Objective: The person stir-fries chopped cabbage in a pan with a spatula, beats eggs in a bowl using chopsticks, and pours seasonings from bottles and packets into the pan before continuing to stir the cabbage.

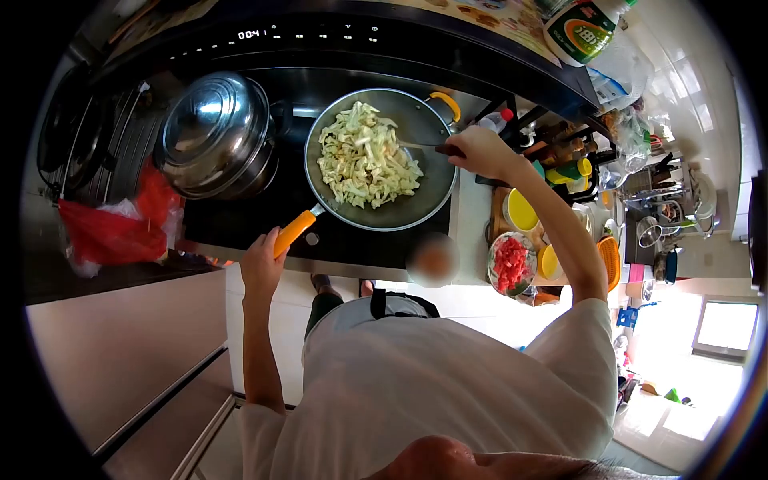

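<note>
A deep grey wok [434, 190] sits on the black stove, with chopped pale green vegetable [368, 160], which looks like cabbage, heaped in its left and middle part. My left hand [262, 260] is closed around the wok's orange handle [296, 232] at the stove's front edge. Over the wok's right rim, my right hand [482, 152] grips a spatula [418, 146] by its dark handle. The spatula's metal shaft reaches into the vegetable, and its tip is hidden there.
Left of the wok stands a lidded steel pot [214, 132], with a red plastic bag [112, 232] beyond it. Right of the stove are a bowl of red chopped pieces [510, 262], a yellow bowl [522, 210] and several bottles. A range hood [320, 40] overhangs the back.
</note>
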### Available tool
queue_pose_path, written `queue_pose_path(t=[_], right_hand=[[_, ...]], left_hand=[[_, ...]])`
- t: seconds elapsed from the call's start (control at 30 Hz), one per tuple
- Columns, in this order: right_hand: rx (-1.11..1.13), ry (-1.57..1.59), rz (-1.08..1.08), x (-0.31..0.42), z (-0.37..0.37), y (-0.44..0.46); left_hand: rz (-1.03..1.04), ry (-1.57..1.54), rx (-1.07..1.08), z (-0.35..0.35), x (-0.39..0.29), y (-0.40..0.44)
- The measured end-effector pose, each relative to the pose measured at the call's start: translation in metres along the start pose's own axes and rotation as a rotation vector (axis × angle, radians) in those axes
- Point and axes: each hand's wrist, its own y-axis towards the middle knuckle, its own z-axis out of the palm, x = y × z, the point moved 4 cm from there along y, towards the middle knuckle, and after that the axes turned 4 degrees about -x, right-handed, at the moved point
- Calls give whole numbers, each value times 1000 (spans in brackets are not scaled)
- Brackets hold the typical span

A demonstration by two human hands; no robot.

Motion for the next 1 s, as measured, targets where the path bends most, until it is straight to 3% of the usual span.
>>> queue_pose_path(t=[0.23, 0.4, 0.6, 0.73, 0.83, 0.93, 1.0], right_hand=[[-78, -257, 30, 61, -41, -52], [-137, -294, 195, 8, -42, -51], [63, -138, 417, -64, -5, 11], [70, -76, 371, -36, -3, 67], [50, -213, 192, 8, -20, 92], [-213, -303, -219, 51, -28, 91], [-234, -364, -216, 76, -21, 80]], left_hand=[[-11, -90, 94, -5, 3, 3], [48, -98, 139, -14, 8, 5], [119, -272, 98, -6, 21, 0], [154, -288, 98, -8, 21, 5], [151, -286, 120, -8, 20, 6], [189, -276, 87, -4, 25, 4], [205, -263, 84, -7, 23, 5]])
